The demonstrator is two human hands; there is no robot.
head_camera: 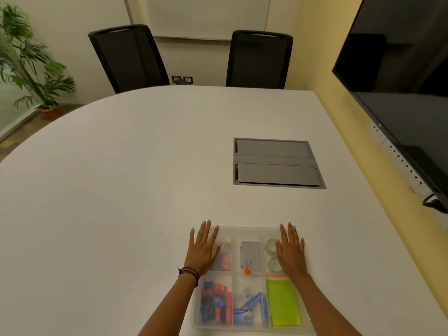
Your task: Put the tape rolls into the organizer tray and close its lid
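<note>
A clear plastic organizer tray (pixel 249 231) lies on the white table near its front edge, with a transparent lid lying flat over it. Two clear tape rolls (pixel 272 255) sit in its far right compartment, seen through the lid. My left hand (pixel 203 248) rests flat, fingers spread, on the lid's far left part. My right hand (pixel 291 251) rests flat on the far right part, partly covering the tape rolls. Neither hand holds anything.
Other compartments hold coloured paper clips (pixel 224 258), a grey box (pixel 251 255), binder clips (pixel 215 301), staple boxes (pixel 252 306) and green sticky notes (pixel 282 301). A grey cable hatch (pixel 276 163) is set in the table (pixel 121 178). Two black chairs stand beyond; a screen hangs right.
</note>
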